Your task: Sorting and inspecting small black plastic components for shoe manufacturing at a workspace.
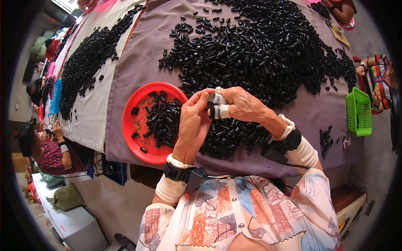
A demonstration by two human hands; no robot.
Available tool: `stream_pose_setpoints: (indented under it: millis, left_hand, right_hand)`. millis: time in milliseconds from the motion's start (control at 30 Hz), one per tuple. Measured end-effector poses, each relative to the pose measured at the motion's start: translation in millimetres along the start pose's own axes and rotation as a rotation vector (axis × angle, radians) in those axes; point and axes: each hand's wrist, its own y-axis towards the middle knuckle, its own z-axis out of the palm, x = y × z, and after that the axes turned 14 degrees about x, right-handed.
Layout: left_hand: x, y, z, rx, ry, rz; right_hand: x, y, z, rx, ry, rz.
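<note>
Above the near edge of the pile, both my hands meet. My left hand (193, 121) is closed, its thumb and fingertips pinching a small black plastic piece (211, 106). My right hand (240, 104) is closed on the same piece from the other side, with white cloth bands around its fingers. The fingers partly cover the piece, so its full shape is hidden. Beside my left hand stands a round red basin (129, 136) holding many loose black pieces (164, 121) and some small green scraps. A large heap of similar black cylindrical pieces (251, 54) spreads over the mauve cloth.
A green plastic basket (358, 112) sits at the table's right edge, near a small cluster of black pieces (325, 140). Another black heap (90, 58) lies on a pale-clothed table to the left. Other people work around the tables, one in a striped top (379, 79) at right.
</note>
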Motion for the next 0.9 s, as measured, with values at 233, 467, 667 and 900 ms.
stream_pose_setpoints:
  millis: [233, 467, 667, 900]
  left_hand:
    - [-1.2, 0.9, 8.4, -0.044, -0.026, 0.020]
    - [-0.9, -0.4, 6.0, -0.040, -0.080, 0.025]
    - [-11.7, -8.3, -10.8, -0.061, -0.016, 0.064]
    - [-57.9, -54.2, -53.0, -0.519, 1.009, 0.243]
  right_hand:
    - [11.4, -4.3, -4.8, 0.078, 0.169, 0.254]
    - [2.9, -5.5, -2.7, 0.040, 0.309, 0.262]
    - [6.9, -7.2, -3.9, -0.008, 0.257, 0.245]
    - [-5.7, -27.5, -29.3, -0.133, 0.332, 0.190]
